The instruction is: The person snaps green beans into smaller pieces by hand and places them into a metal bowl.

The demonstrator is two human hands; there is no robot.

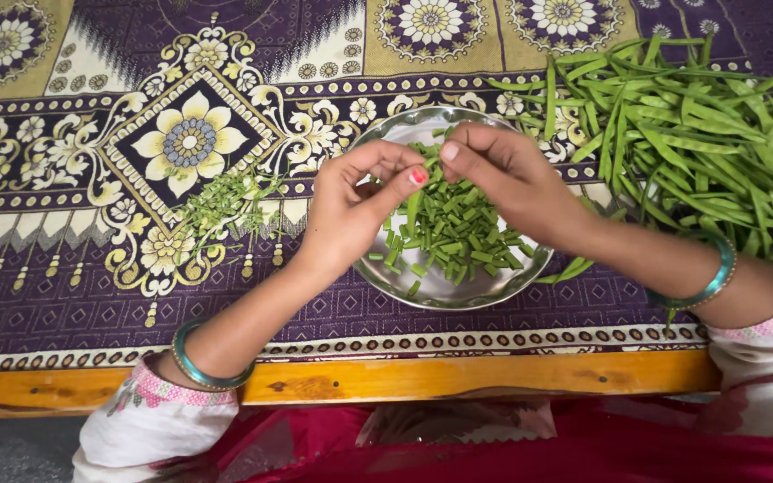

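Observation:
My left hand [355,201] and my right hand [503,174] meet over a round steel plate [458,293], fingertips pinched together on one green bean pod [412,213] that hangs down from them. Short cut bean pieces [458,237] lie heaped on the plate beneath. Both wrists wear teal bangles.
A large pile of whole green bean pods [691,134] lies to the right of the plate. A small heap of thin green trimmings [221,204] lies to its left. All rest on a purple and gold patterned cloth [73,179] over a wooden edge [360,380].

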